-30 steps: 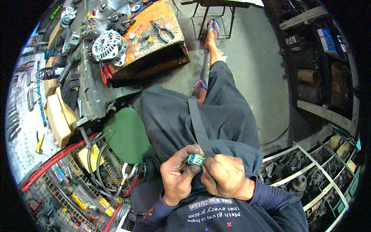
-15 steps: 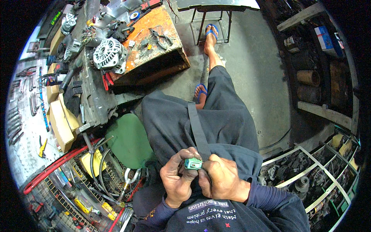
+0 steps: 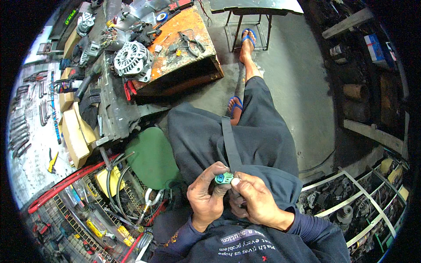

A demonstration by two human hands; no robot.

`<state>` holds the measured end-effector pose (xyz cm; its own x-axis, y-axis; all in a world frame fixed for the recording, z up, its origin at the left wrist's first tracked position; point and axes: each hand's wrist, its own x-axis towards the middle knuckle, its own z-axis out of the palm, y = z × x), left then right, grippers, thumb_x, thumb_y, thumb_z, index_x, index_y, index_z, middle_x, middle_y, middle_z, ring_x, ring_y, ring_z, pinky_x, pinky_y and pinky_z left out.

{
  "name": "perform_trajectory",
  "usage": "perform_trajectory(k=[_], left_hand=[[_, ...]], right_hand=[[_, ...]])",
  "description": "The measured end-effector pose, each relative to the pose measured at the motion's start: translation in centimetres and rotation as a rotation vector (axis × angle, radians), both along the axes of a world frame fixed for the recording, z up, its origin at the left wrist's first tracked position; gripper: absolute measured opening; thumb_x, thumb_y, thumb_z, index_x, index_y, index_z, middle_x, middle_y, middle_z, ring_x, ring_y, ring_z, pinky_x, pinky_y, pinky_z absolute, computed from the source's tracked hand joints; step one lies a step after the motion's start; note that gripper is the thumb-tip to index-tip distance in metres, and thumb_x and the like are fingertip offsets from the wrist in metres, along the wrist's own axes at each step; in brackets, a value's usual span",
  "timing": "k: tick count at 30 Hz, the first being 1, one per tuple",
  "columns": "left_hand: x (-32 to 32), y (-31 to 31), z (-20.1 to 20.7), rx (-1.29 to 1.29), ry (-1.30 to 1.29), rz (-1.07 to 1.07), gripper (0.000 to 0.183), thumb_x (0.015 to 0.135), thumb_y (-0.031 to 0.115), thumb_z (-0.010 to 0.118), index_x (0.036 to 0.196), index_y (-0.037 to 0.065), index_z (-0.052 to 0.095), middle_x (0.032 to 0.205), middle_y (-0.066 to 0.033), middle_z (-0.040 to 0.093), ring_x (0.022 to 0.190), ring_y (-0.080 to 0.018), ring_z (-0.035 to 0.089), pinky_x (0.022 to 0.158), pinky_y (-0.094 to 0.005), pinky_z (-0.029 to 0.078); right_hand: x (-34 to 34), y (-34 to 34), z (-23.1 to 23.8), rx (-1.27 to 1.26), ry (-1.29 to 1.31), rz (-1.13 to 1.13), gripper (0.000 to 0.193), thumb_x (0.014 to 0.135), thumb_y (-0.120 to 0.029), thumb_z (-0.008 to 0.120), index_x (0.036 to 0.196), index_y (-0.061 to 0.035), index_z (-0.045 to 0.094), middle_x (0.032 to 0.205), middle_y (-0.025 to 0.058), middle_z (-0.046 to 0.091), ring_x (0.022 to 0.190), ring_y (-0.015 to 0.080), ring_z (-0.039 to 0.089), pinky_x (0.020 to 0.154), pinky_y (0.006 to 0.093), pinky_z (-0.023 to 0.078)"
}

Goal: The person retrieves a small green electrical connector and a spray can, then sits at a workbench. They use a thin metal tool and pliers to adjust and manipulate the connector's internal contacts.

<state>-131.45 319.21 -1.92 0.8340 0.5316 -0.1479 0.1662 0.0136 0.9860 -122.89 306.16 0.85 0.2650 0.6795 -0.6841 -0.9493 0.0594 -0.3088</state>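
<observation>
Above my lap, my left hand [image 3: 205,197] pinches a small green plastic connector [image 3: 224,178] between thumb and fingertips. An opening shows at the connector's left end. My right hand [image 3: 261,199] is closed close against its other end, with the thumb tip right beside the green housing. Its remaining fingers are curled under, and whatever they may hold is hidden.
Ahead to the left, a worn orange bench [image 3: 169,41] carries pliers [image 3: 193,43] and an alternator [image 3: 131,60]. A green round stool seat [image 3: 152,155] is at my left. Metal racks [image 3: 359,193] of parts stand on the right.
The connector has turned in my left fingers, its slotted side no longer facing up the same way. My right thumb has straightened toward its end. The whole view has shifted slightly.
</observation>
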Motion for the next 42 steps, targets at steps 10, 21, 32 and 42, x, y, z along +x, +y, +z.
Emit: perform_trajectory(k=[10, 21, 32, 42], left_hand=[[0.2, 0.8, 2.5, 0.262, 0.024, -0.015, 0.033, 0.088, 0.015, 0.083, 0.112, -0.004, 0.070, 0.115, -0.0177, 0.070, 0.103, -0.0240, 0.070, 0.091, -0.0334, 0.055], [-0.1, 1.4, 2.1, -0.140, 0.116, -0.105, 0.039, 0.098, 0.016, 0.073, 0.129, -0.005, 0.061, 0.114, -0.0116, 0.072, 0.106, -0.0171, 0.067, 0.096, -0.0314, 0.053], [0.3, 0.8, 0.7, 0.162, 0.171, -0.036, 0.029, 0.093, 0.011, 0.076, 0.117, -0.003, 0.070, 0.102, -0.0116, 0.075, 0.094, -0.0171, 0.072, 0.085, -0.0299, 0.056], [-0.9, 0.4, -1.3, 0.122, 0.186, -0.062, 0.034, 0.090, 0.012, 0.080, 0.121, -0.001, 0.070, 0.108, -0.0116, 0.076, 0.100, -0.0168, 0.072, 0.088, -0.0301, 0.056]], right_hand=[[0.0, -0.6, -1.2, 0.068, -0.175, 0.077, 0.024, 0.109, -0.030, 0.055, 0.103, -0.0074, 0.058, 0.071, 0.0005, 0.051, 0.054, 0.0094, 0.045, 0.049, 0.0256, 0.038], [1.1, -0.7, -2.4, 0.264, 0.331, 0.101, 0.032, 0.110, -0.037, 0.051, 0.097, -0.0078, 0.053, 0.069, 0.0040, 0.044, 0.049, 0.0093, 0.031, 0.044, 0.0261, 0.028], [-1.8, 0.2, -2.2, -0.138, -0.250, 0.008, 0.026, 0.110, -0.024, 0.054, 0.091, -0.0060, 0.056, 0.070, -0.0006, 0.052, 0.060, 0.0086, 0.046, 0.052, 0.0272, 0.038], [1.0, 0.5, -1.7, -0.388, -1.529, 0.392, 0.014, 0.099, -0.006, 0.062, 0.087, -0.0008, 0.056, 0.072, 0.0165, 0.053, 0.061, 0.0379, 0.057, 0.056, 0.0432, 0.045]])
